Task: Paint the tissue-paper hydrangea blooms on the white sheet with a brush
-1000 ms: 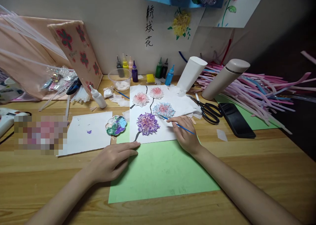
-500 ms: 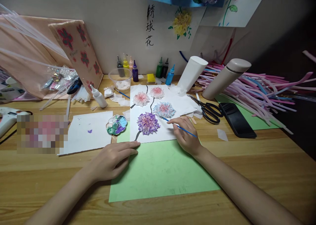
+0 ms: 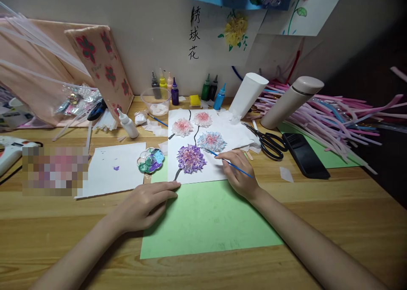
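My right hand [image 3: 240,171] pinches a thin blue paintbrush [image 3: 234,167], its tip close to the lower edge of a blue-and-pink paper flower [image 3: 212,142]. That flower sits on a white sheet [image 3: 233,129] along with a purple flower [image 3: 191,159] and two pink ones, with dark painted stems between them. Stretched fingers of my left hand [image 3: 149,205] rest on the sheet's lower left edge, near the purple flower's stem. A green sheet [image 3: 206,222] lies beneath. Left of the white sheet is a paint palette [image 3: 150,160] with green, blue and purple paint.
Black scissors [image 3: 272,146] and a phone [image 3: 305,155] lie on the right, near a leaning tumbler [image 3: 291,101]. Paint bottles [image 3: 174,93] and a clear bowl [image 3: 155,102] line the wall. A paint-marked white card [image 3: 116,184] and a glue bottle [image 3: 128,124] are at left.
Both hands hold nearly the same places, with the brush still at the blue-and-pink flower. Only the camera view has shifted slightly.
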The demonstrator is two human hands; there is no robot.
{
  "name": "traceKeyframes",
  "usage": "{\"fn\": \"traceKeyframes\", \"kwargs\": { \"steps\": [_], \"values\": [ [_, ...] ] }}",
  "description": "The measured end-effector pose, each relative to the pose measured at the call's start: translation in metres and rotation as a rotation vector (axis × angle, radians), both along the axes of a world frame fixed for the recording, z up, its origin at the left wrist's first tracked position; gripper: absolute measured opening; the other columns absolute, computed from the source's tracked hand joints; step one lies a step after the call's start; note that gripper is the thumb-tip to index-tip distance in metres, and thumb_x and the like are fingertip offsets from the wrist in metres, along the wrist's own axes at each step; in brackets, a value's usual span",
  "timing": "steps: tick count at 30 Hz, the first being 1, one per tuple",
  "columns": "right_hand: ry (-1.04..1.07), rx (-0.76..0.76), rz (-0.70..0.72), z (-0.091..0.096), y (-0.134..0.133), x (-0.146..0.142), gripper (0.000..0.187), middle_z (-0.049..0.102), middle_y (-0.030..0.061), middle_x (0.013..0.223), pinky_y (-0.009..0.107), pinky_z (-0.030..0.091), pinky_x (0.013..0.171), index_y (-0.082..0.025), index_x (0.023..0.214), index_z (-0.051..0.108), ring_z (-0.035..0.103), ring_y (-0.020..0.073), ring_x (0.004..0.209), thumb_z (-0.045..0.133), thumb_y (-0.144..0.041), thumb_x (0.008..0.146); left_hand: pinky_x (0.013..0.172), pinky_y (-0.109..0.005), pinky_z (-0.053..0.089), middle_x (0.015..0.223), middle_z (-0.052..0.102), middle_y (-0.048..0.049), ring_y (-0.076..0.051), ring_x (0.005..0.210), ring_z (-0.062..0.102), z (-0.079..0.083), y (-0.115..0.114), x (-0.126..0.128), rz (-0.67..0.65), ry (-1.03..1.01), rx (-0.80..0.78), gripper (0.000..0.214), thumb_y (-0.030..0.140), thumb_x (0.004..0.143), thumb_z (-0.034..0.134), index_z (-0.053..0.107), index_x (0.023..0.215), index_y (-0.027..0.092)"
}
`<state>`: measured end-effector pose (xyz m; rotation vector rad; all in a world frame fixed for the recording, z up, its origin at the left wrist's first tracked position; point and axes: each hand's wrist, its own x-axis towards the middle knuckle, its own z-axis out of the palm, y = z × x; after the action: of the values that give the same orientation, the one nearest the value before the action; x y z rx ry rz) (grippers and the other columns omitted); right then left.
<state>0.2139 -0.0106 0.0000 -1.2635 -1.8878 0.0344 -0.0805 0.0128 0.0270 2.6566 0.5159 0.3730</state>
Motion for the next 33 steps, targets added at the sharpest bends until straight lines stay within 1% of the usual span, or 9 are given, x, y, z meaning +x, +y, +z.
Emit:
{"fn": "traceKeyframes", "kwargs": {
  "steps": [3,8,11,15,18,21,28,30,33],
  "values": [
    [-0.015,-0.02,-0.001,0.0,-0.001,0.001,0.021,0.066,0.0053,0.091,0.038,0.045,0.077,-0.023,0.102,0.057,0.055,0.0213,0.088,0.045,-0.013,0.088,0.091,-0.03,0.051,0.125,0.059,-0.0093,-0.019,0.113,0.058,-0.002,0.0,0.0,0.002,-0.01,-0.016,0.037,0.005,0.08,0.039,0.058,0.11,0.017],
    [0.076,0.079,-0.001,0.003,-0.007,-0.009,0.024,0.065,0.0054,0.095,0.039,0.044,0.08,-0.025,0.105,0.055,0.056,0.0216,0.091,0.043,-0.012,0.088,0.09,-0.032,0.051,0.126,0.059,-0.0096,-0.02,0.113,0.058,-0.003,-0.002,-0.001,0.008,-0.009,-0.046,0.036,0.006,0.08,0.04,0.058,0.109,0.017],
    [0.08,0.052,0.104,0.01,-0.007,-0.031,0.024,0.065,0.0053,0.094,0.038,0.044,0.079,-0.025,0.105,0.054,0.057,0.0214,0.091,0.042,-0.013,0.088,0.089,-0.031,0.051,0.126,0.059,-0.0088,-0.02,0.111,0.059,-0.004,-0.003,-0.001,0.018,-0.009,-0.064,0.033,0.008,0.081,0.041,0.059,0.107,0.017],
    [-0.013,-0.04,0.247,0.02,0.008,-0.071,0.019,0.067,0.0038,0.092,0.036,0.042,0.076,-0.024,0.101,0.054,0.058,0.0197,0.087,0.042,-0.015,0.089,0.089,-0.03,0.05,0.125,0.059,-0.0082,-0.02,0.109,0.059,-0.005,-0.003,-0.002,0.035,-0.002,-0.07,0.031,0.008,0.081,0.043,0.06,0.105,0.017],
    [-0.072,-0.096,0.278,0.023,0.024,-0.093,0.016,0.067,0.0035,0.089,0.035,0.041,0.076,-0.022,0.097,0.054,0.056,0.0193,0.084,0.041,-0.016,0.091,0.087,-0.03,0.05,0.124,0.06,-0.0079,-0.02,0.106,0.061,-0.006,0.0,-0.004,0.055,-0.02,-0.059,0.031,0.008,0.08,0.043,0.061,0.104,0.016],
    [-0.06,-0.13,0.256,0.024,0.033,-0.102,0.015,0.066,0.0038,0.086,0.035,0.041,0.075,-0.022,0.092,0.055,0.055,0.0196,0.082,0.04,-0.017,0.091,0.089,-0.031,0.049,0.123,0.061,-0.0077,-0.019,0.108,0.06,-0.007,0.003,-0.007,0.07,-0.035,-0.06,0.031,0.007,0.08,0.042,0.061,0.103,0.016],
    [0.038,-0.159,0.236,0.028,0.027,-0.093,0.018,0.065,0.0041,0.086,0.034,0.044,0.076,-0.022,0.092,0.057,0.056,0.0195,0.083,0.04,-0.02,0.092,0.089,-0.034,0.05,0.123,0.061,-0.0092,-0.021,0.108,0.06,-0.007,0.004,-0.009,0.086,-0.029,-0.02,0.03,0.008,0.081,0.043,0.061,0.104,0.015],
    [0.096,-0.109,0.206,0.029,0.023,-0.08,0.019,0.065,0.0046,0.091,0.036,0.044,0.079,-0.023,0.097,0.057,0.057,0.0204,0.089,0.04,-0.02,0.091,0.088,-0.034,0.051,0.122,0.062,-0.0089,-0.021,0.107,0.061,-0.008,0.005,-0.01,0.104,-0.037,-0.002,0.03,0.008,0.082,0.043,0.061,0.103,0.016],
    [0.178,-0.02,0.087,0.026,0.015,-0.047,0.019,0.064,0.0049,0.092,0.038,0.045,0.08,-0.024,0.098,0.058,0.057,0.0215,0.091,0.04,-0.021,0.09,0.086,-0.031,0.051,0.119,0.063,-0.0074,-0.019,0.107,0.061,-0.009,0.007,-0.011,0.117,-0.068,0.023,0.03,0.007,0.083,0.042,0.061,0.103,0.018]
  ]
}}
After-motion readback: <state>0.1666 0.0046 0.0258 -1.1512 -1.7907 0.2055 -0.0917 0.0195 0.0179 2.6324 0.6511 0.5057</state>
